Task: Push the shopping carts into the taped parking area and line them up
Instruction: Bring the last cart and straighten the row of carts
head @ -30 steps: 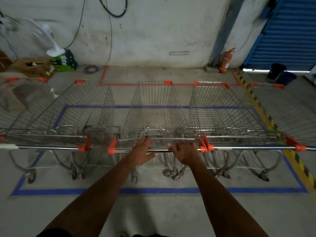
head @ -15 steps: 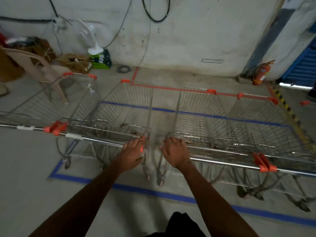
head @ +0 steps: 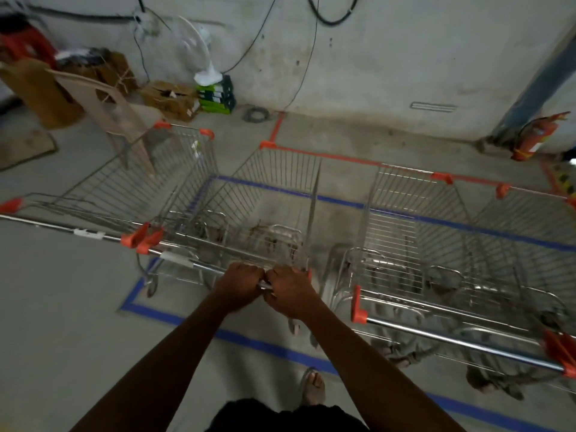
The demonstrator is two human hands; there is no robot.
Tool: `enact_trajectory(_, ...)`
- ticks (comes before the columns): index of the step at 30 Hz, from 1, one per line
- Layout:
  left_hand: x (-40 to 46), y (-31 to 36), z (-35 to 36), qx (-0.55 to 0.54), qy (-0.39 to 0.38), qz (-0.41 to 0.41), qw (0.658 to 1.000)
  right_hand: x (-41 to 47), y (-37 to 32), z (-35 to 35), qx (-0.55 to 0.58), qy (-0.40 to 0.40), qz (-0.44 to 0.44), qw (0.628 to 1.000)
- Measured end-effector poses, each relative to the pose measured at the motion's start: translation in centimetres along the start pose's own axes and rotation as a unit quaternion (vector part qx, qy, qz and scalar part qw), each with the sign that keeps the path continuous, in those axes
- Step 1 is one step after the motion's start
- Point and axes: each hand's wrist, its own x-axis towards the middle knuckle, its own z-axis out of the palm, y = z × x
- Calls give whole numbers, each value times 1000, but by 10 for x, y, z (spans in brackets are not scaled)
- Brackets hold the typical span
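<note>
- The floor (head: 68,322) is grey concrete, and a pale wall (head: 389,57) with hanging cables runs across the back.
- Blue tape (head: 255,342) marks a rectangle on the floor; its near edge passes under the person's arms and its far edge (head: 339,199) shows through the cart baskets. Orange tape (head: 343,155) runs beyond it, nearer the wall.
- Four wire carts stand side by side across the tape.
- The held cart (head: 274,194) is in the middle, its basket inside the blue rectangle and its handle bar (head: 199,265) slanting down to the right.
- The left cart (head: 140,185) sits just beside it, the orange handle ends of the two touching; its basket lies at or past the left tape edge.
- The right cart (head: 414,226) stands apart from the held one with a gap between them, and its handle (head: 461,344) is nearer the camera, out of line with the others.
- A fourth cart (head: 530,219) is at the far right, partly cut off.
- A tan chair (head: 115,110) stands behind the left cart, with boxes (head: 168,98) and a white fan (head: 199,54) by the wall; a red extinguisher (head: 536,135) leans at the right.
- The left hand (head: 241,283) and right hand (head: 291,289) grip the handle bar of the middle cart, touching each other, fingers clamped round the bar.
- A sandalled foot (head: 313,386) stands on the near tape line.
</note>
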Motion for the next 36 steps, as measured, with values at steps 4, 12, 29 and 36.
enact_trajectory(4, 3, -24, 0, -11, -16, 44, 999, 24, -9, 5, 50, -66, 16, 996)
enact_trajectory(12, -9, -115, -18, 66, -94, 61, 992, 18, -43, 5, -3, -71, 165, 984)
enact_trajectory(29, -30, -91, -20, 69, -75, 46, 994, -26, -55, -13, -48, -15, 287, 956)
enact_trajectory(36, -21, -62, -10, 57, -68, 29, 996, -38, -24, -9, -61, -65, 290, 953)
